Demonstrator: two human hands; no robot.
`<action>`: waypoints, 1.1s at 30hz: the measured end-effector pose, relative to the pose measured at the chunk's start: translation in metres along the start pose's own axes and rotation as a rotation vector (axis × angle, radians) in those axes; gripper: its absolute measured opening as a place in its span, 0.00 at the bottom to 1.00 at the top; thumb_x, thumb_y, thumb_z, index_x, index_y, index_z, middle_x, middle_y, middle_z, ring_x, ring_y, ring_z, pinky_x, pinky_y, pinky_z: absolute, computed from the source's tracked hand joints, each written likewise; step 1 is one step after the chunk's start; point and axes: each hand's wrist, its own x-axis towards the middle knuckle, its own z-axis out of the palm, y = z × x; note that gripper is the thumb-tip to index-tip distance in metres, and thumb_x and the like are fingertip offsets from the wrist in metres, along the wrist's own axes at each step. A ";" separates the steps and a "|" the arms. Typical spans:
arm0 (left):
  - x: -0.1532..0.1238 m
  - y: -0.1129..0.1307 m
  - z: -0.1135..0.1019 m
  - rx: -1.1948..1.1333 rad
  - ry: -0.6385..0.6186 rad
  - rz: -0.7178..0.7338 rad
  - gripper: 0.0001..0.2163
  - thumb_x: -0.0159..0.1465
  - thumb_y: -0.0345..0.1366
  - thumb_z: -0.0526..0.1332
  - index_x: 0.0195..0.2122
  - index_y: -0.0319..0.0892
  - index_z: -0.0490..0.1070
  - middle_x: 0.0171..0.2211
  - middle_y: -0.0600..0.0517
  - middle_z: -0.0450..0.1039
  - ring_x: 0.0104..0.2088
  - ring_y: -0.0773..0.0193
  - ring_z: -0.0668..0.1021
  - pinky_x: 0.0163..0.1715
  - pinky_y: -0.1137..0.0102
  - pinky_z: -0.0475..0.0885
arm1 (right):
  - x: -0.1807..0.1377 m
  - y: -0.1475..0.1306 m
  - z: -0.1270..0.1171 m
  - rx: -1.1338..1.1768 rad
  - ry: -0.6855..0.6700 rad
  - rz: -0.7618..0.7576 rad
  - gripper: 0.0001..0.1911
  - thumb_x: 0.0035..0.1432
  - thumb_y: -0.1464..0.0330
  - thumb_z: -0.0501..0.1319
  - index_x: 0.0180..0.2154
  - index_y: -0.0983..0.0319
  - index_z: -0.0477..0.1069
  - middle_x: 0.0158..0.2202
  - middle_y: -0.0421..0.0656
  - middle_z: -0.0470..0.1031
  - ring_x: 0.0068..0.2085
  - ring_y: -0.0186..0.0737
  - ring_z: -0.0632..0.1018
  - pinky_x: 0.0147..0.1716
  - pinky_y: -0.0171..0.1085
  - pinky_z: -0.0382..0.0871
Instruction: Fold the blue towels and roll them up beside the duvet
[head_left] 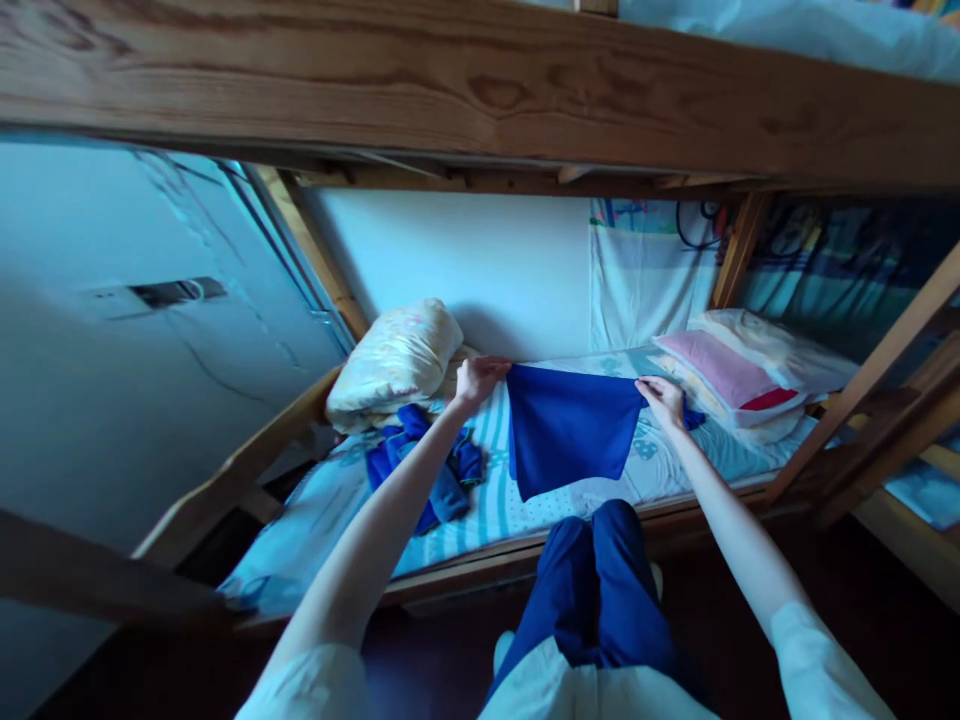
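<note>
A dark blue cloth (568, 428) hangs stretched between my two hands above the lower bunk's mattress (495, 500). My left hand (478, 379) pinches its left top corner, fingers closed. My right hand (663, 400) grips the right top corner, fingers closed too. The cloth droops to a point toward the bed's near edge. A crumpled pile of blue clothes (431, 470) lies on the sheet under my left forearm.
A pale pillow (395, 362) sits at the bed's left end and folded bedding with a pink layer (739, 375) at the right. The upper bunk's wooden beam (480, 90) runs overhead. A slanted ladder (877, 410) stands at right. My blue-trousered legs (596, 590) are against the bed rail.
</note>
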 end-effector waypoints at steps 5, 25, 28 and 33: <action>-0.020 0.006 -0.010 -0.318 -0.070 -0.163 0.26 0.44 0.50 0.79 0.37 0.34 0.82 0.28 0.44 0.83 0.30 0.55 0.85 0.29 0.68 0.79 | 0.002 -0.018 -0.014 -0.070 -0.161 -0.024 0.27 0.48 0.46 0.72 0.37 0.62 0.83 0.38 0.50 0.86 0.40 0.49 0.84 0.40 0.41 0.76; -0.038 -0.130 0.022 -0.516 -0.187 -0.602 0.17 0.45 0.38 0.81 0.32 0.34 0.81 0.31 0.41 0.83 0.35 0.49 0.87 0.44 0.59 0.85 | 0.007 0.057 0.004 0.033 -0.366 0.598 0.20 0.35 0.61 0.81 0.33 0.62 0.86 0.26 0.46 0.82 0.25 0.38 0.80 0.21 0.32 0.66; -0.013 -0.150 0.047 -0.473 -0.135 -0.597 0.13 0.48 0.36 0.79 0.28 0.36 0.80 0.27 0.42 0.82 0.31 0.50 0.86 0.42 0.58 0.85 | 0.030 0.083 0.035 0.036 -0.301 0.632 0.17 0.33 0.64 0.81 0.28 0.63 0.83 0.24 0.46 0.81 0.25 0.38 0.79 0.19 0.31 0.64; 0.041 -0.160 0.069 -0.451 0.010 -0.525 0.16 0.46 0.42 0.79 0.28 0.37 0.79 0.24 0.46 0.81 0.30 0.54 0.86 0.42 0.58 0.84 | 0.059 0.116 0.078 0.032 -0.178 0.475 0.21 0.35 0.57 0.80 0.30 0.62 0.82 0.30 0.46 0.83 0.29 0.40 0.80 0.26 0.35 0.71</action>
